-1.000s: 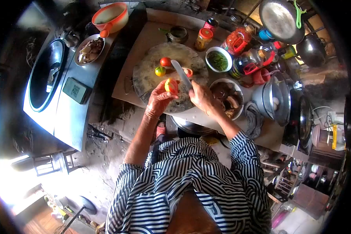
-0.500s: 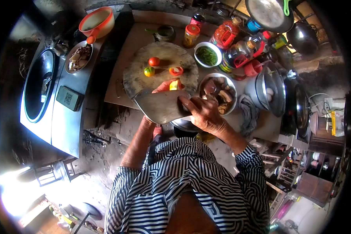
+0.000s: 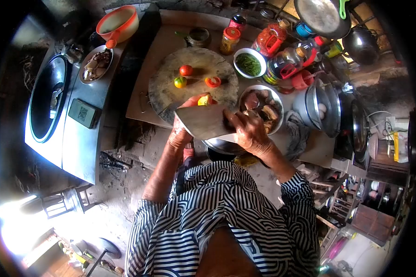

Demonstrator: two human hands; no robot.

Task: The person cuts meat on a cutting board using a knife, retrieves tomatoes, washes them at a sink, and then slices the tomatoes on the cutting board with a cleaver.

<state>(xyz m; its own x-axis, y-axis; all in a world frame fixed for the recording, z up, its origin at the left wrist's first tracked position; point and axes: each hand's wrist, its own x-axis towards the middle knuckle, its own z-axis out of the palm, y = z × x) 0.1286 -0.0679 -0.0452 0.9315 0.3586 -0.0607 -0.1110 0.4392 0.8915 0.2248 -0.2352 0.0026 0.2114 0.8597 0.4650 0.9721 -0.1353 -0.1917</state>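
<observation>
My right hand [image 3: 253, 134] grips a wide cleaver [image 3: 204, 122], its blade held over the front edge of the round chopping board [image 3: 164, 69]. Behind the blade, my left hand [image 3: 181, 134] is closed around a yellow-orange tomato piece [image 3: 204, 99]; the blade covers part of these fingers. Whether the edge touches the piece I cannot tell. On the board lie a red tomato [image 3: 186, 70], a green-and-orange tomato [image 3: 180, 82] and a cut tomato half [image 3: 212, 82] with its face up.
Right of the board stand a bowl of chopped greens [image 3: 249, 63] and a bowl of meat chunks [image 3: 269, 111]. Behind them are a lidded jar [image 3: 229, 40] and several bottles. A grey cloth [image 3: 296, 134] hangs at the table edge, near a basin with eggs [image 3: 322, 111].
The cleaver and right hand have shifted slightly right, and the blade is tilted differently. My left hand shows more beside the blade, still holding the tomato piece. The whole view has shifted slightly.
</observation>
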